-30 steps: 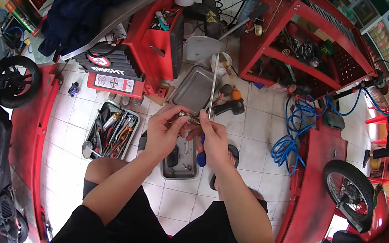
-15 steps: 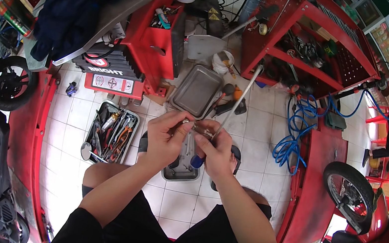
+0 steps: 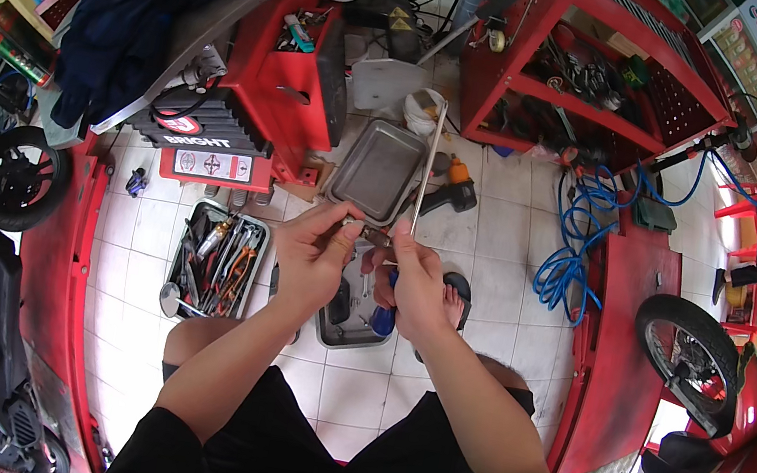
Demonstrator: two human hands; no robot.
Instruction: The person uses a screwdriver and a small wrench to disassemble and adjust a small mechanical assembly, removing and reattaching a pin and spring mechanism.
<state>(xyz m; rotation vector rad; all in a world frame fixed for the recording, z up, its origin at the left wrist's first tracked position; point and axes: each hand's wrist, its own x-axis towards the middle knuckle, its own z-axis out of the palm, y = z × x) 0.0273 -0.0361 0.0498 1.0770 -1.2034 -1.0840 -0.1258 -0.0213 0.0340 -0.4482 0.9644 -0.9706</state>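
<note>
Between my two hands is a small metal part [image 3: 375, 235], its exact kind too small to make out. My left hand [image 3: 315, 252] is closed, pinching the part's left end between thumb and fingertips. My right hand [image 3: 420, 287] is closed around a long-shafted screwdriver [image 3: 426, 170]; the pale shaft points away from me, almost upright in the view, and a blue handle shows below the fingers. The right fingertips are close to the small part, but whether they touch it is hidden. Beneath both hands lies a grey metal tray [image 3: 351, 342] with small metal pieces and wrenches.
Left of my legs sits a tray [image 3: 261, 263] packed with pliers and screwdrivers. Ahead lie a grey tray [image 3: 373, 172] and an orange-and-black power tool [image 3: 451, 195]. A red tool cart [image 3: 492, 67], coiled blue hose [image 3: 568, 275] and red lift platforms [image 3: 618, 370] stand around.
The screwdriver has swung from leaning right to nearly upright. My right thumb now lies along its shaft, and my left hand has shifted slightly left, still pinching the small part.
</note>
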